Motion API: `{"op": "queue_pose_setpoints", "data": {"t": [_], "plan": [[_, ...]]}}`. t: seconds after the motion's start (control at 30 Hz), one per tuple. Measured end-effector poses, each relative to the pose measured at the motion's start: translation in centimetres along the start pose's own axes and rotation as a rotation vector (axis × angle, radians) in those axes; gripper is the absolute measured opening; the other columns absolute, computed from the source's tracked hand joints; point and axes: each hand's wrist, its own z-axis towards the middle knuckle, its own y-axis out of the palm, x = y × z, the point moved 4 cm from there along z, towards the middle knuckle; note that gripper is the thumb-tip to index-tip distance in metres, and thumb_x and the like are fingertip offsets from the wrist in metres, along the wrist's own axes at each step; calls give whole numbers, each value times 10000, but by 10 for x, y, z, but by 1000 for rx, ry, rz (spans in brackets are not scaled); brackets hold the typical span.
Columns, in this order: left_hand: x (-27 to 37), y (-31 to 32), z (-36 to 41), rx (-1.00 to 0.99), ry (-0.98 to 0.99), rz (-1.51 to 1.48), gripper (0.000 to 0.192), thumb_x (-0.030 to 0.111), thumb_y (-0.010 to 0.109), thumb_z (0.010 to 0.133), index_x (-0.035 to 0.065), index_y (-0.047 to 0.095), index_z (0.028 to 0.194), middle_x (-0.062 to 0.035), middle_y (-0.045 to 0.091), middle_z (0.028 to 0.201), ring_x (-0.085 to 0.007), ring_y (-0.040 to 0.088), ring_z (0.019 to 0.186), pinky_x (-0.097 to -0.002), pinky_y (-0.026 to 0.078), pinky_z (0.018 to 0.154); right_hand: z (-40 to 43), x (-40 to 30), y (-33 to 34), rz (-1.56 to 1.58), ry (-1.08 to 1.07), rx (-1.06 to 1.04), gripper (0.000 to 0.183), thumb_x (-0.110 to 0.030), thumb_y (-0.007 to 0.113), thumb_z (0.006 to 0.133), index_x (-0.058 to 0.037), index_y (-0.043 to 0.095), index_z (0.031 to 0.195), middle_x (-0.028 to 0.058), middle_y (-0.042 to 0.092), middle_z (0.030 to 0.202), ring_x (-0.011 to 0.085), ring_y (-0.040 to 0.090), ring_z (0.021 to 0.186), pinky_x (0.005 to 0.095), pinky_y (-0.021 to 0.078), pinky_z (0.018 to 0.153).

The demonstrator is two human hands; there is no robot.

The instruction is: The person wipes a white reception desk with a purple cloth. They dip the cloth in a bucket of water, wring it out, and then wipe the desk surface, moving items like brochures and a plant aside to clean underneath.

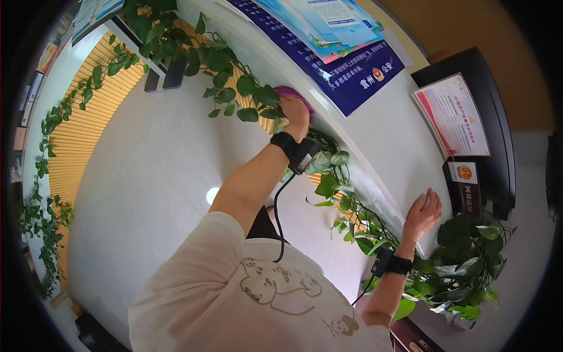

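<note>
My left hand holds a purple cloth pressed against the outer side of a white counter. Most of that cloth lies under my palm and fingers. Trailing pothos leaves hang right beside the hand, over slatted wood. Higher on the right, my right hand rests on the countertop with its fingers extended and nothing in it. Close to its fingertips stands a dark sign bearing an emblem and writing. Black bands with small boxes and cables are strapped around both wrists.
A dark blue printed sheet and stacked leaflets lie on the counter. A framed notice leans against a black monitor. Another potted plant stands at the counter's end. A display stand base sits on the pale floor.
</note>
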Motion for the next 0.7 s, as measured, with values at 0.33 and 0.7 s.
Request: {"op": "queue_pose_setpoints", "data": {"t": [0.33, 0.7], "plan": [[116, 10, -163, -408, 570, 132, 746, 290, 466, 1009, -68, 29, 1495, -365, -7, 1524, -506, 53, 1426, -494, 82, 1178, -1, -4, -2, 33, 26, 17, 309, -225, 589, 886, -141, 662, 1175, 78, 588, 1254, 347, 515, 1134, 471, 428, 947], [126, -35, -209, -716, 171, 135, 607, 60, 429, 912, 33, 229, 1485, -223, 370, 1285, -303, 469, 1107, -443, 408, 973, -2, -8, -9, 90, 88, -6, 307, -235, 614, 869, -114, 663, 1147, 75, 578, 1257, 323, 490, 1179, 463, 395, 989]]}}
